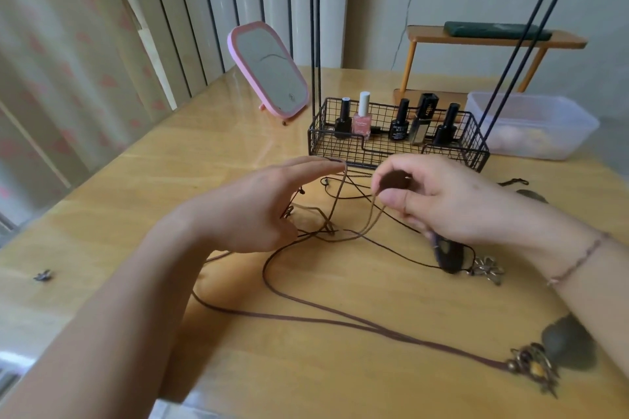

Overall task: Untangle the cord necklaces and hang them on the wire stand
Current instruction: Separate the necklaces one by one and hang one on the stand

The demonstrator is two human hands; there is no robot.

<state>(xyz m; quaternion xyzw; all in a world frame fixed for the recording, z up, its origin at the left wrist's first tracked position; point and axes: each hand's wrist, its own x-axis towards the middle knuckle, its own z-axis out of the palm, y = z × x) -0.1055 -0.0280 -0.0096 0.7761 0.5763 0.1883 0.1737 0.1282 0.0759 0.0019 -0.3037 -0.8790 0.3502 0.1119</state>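
Pinching the tan cord (369,214) in your right hand (442,201), left hand (258,204) outstretched with it looped over the fingertips, you've hung nothing yet, necklaces tangled on the table (204,153) before the wire stand (398,143).

On a wooden table (211,153) lies a tangle of cords (326,231). The left hand (258,207) reaches forward with straight fingers, a tan cord (340,190) looped over its fingertips. The right hand (439,201) pinches tan strands between thumb and forefinger, lifting them off the table. A dark brown cord (340,321) runs to a beaded pendant (534,364) at the lower right. Behind the hands stands a black wire basket (398,153) with 5 nail polish bottles (362,119), and a pink mirror (269,73) to its left
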